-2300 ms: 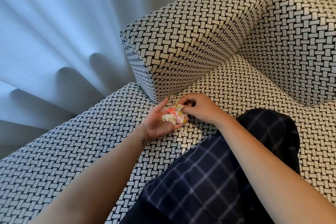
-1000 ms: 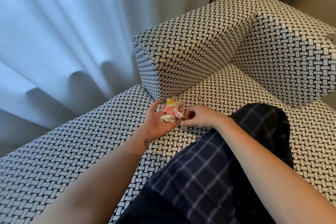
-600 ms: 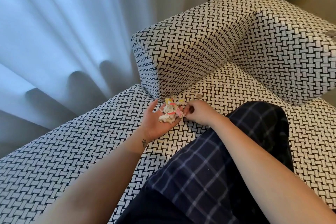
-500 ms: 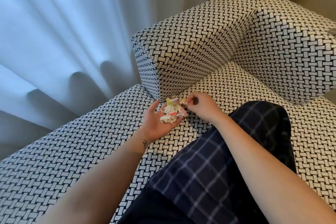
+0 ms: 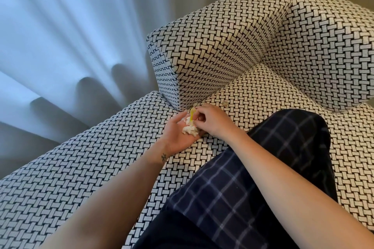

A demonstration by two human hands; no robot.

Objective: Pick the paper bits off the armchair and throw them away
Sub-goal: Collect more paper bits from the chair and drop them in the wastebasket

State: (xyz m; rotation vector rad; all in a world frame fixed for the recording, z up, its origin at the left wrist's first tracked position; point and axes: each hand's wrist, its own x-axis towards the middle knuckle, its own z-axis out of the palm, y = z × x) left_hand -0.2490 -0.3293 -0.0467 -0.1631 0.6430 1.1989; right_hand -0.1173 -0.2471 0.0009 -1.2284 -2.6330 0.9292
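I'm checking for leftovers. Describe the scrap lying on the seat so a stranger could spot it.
Start at the boxy armrest; drop to where it meets the seat cushion. Just beyond the right hand pinching a yellow bit lies one small pale scrap, alone on the weave, unlike the wad in the left hand.

The right hand covers one side of the paper bits heaped in the left hand, most of whose fingers are hidden beneath. A speck on the armchair (perhaps another scrap) is too small to tell. The armchair runs off the right, left and bottom edges; a trouser leg hides part of it.
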